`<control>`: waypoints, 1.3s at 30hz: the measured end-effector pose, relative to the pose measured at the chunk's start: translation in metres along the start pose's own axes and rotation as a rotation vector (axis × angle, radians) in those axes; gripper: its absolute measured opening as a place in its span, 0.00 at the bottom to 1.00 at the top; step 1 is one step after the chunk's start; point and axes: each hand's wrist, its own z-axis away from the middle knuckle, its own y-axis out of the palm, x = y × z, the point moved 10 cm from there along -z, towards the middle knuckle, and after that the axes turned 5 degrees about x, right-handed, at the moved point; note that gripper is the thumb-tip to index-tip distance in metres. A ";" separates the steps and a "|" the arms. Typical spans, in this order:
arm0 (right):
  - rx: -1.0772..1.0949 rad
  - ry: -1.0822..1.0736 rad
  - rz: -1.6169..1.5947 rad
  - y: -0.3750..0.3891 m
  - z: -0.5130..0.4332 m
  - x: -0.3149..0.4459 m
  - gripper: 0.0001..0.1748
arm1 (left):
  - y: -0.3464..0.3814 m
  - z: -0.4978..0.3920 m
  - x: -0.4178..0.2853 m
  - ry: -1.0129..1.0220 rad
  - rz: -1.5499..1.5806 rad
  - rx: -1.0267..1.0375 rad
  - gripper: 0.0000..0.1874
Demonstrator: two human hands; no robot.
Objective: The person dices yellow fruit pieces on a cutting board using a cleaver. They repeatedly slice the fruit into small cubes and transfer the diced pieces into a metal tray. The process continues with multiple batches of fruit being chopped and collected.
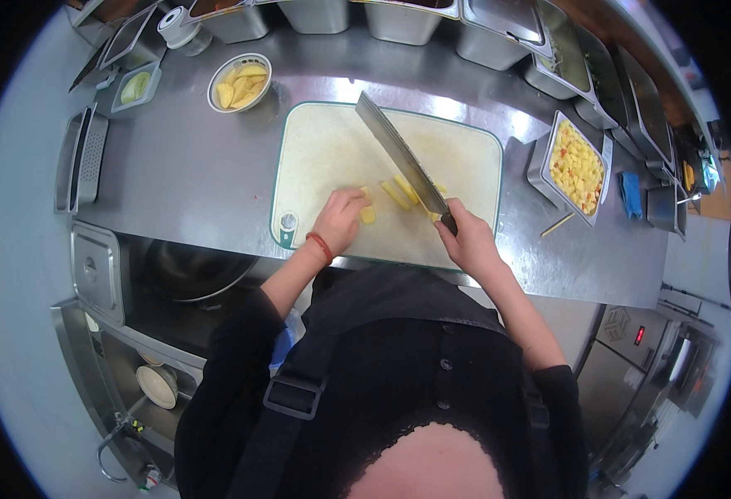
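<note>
My right hand grips the dark handle of a broad cleaver. The blade slants up and to the left over a white cutting board with a green rim. Several yellow potato strips lie under and beside the blade, some partly hidden by it. Left of them, my left hand, with a red band at the wrist, has its fingers at yellow potato pieces on the board. Whether those fingers pinch a piece is hard to see.
A bowl of potato wedges stands at the back left. On the right is a steel pan of diced potato, near a blue cloth. Steel containers line the back edge. A perforated steel pan sits far left.
</note>
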 end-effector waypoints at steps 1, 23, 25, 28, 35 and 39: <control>0.006 0.001 0.003 -0.001 0.002 0.001 0.12 | 0.000 0.001 0.003 -0.007 -0.001 0.006 0.16; 0.163 -0.145 0.106 0.024 0.004 0.025 0.13 | 0.008 -0.010 0.012 -0.078 0.008 -0.128 0.05; 0.161 -0.139 0.062 0.025 0.004 0.026 0.13 | 0.007 -0.010 0.011 -0.070 0.012 -0.138 0.05; 0.174 -0.128 0.073 0.028 0.003 0.029 0.14 | 0.006 -0.010 0.010 -0.068 0.015 -0.136 0.04; 0.225 -0.033 0.099 0.036 -0.002 0.030 0.14 | 0.010 -0.010 0.015 -0.082 0.030 -0.114 0.05; 0.204 -0.017 0.184 0.051 -0.008 0.027 0.14 | 0.012 -0.009 0.017 -0.096 0.030 -0.119 0.04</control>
